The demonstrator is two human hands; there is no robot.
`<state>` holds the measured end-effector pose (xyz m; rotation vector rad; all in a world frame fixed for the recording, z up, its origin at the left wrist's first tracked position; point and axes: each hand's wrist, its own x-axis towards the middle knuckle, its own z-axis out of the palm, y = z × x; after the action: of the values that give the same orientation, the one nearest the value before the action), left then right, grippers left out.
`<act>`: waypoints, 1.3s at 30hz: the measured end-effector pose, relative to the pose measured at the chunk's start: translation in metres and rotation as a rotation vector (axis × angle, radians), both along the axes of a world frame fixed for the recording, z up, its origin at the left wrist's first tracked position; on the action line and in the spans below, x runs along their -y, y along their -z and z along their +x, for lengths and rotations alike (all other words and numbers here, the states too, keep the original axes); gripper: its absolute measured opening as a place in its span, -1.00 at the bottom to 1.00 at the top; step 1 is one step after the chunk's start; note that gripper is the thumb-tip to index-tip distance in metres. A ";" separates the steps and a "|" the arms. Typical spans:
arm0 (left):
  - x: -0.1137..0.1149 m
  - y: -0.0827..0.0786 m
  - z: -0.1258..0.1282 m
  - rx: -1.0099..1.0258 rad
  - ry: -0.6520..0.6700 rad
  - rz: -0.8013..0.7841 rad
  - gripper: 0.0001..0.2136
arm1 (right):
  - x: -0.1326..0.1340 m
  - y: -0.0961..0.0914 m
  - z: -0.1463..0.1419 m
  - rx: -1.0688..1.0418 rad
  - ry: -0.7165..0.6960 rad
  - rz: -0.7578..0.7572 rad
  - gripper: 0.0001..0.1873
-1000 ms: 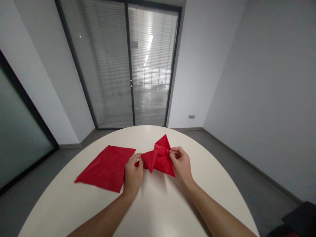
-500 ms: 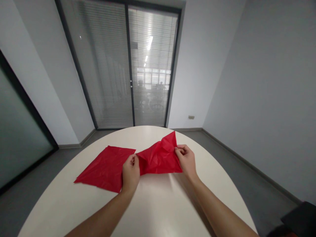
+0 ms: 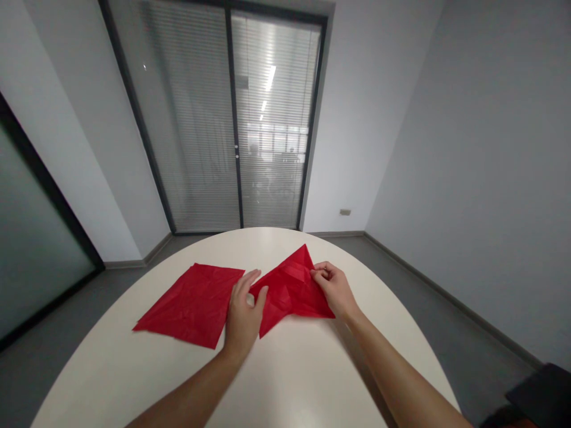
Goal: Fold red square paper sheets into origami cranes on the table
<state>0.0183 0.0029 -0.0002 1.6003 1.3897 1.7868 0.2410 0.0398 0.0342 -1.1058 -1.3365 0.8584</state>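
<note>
Pinched between the thumb and fingers of my right hand [image 3: 335, 289] is the right edge of a thin, creased red plastic bag [image 3: 292, 291]. The bag is raised at that side, with one corner pointing up and away from me. My left hand [image 3: 244, 314] is open at the bag's left end, thumb and fingers apart; whether it touches the bag I cannot tell. Just left of that hand, a flat stack of similar red bags [image 3: 190, 306] lies on the white round table [image 3: 285, 380]. My left hand hides part of the raised bag's left edge.
Beyond the table's far edge are glass doors [image 3: 236, 119] with blinds and a dark frame. A wall socket [image 3: 345, 212] sits low on the far wall. Some dark object [image 3: 542, 395], partly cut off, is at the lower right.
My left hand has let go of the bag's left end and opened. That end has dropped lower and towards me. My right hand keeps its pinch, and the far corner has dipped slightly left.
</note>
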 end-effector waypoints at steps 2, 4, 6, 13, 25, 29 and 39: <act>0.001 -0.002 -0.001 0.010 0.039 -0.037 -0.78 | 0.001 0.000 0.000 0.022 -0.030 -0.010 -0.63; 0.000 -0.002 -0.002 0.079 0.066 -0.107 -0.75 | 0.001 0.000 0.000 0.032 -0.038 0.002 -0.57; 0.000 -0.002 -0.002 0.128 0.058 -0.146 -0.73 | 0.000 0.001 0.000 0.048 -0.025 0.032 -0.54; 0.005 -0.002 0.003 -0.132 0.097 0.014 -0.77 | 0.001 0.002 -0.001 0.178 0.074 0.161 -0.63; -0.005 -0.006 -0.006 0.055 -0.002 -0.104 -0.84 | 0.000 -0.002 0.009 0.319 0.012 0.218 -0.67; -0.007 -0.013 -0.007 0.084 0.030 -0.131 -0.82 | -0.005 0.001 0.019 0.336 -0.030 0.216 -0.64; -0.008 -0.034 -0.025 0.171 0.021 -0.197 -0.79 | 0.010 0.001 0.028 0.096 -0.507 -0.266 -0.38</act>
<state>-0.0068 0.0112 0.0334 1.3252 1.4144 1.6737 0.2689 0.0300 0.0332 -1.0299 -1.6507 1.4000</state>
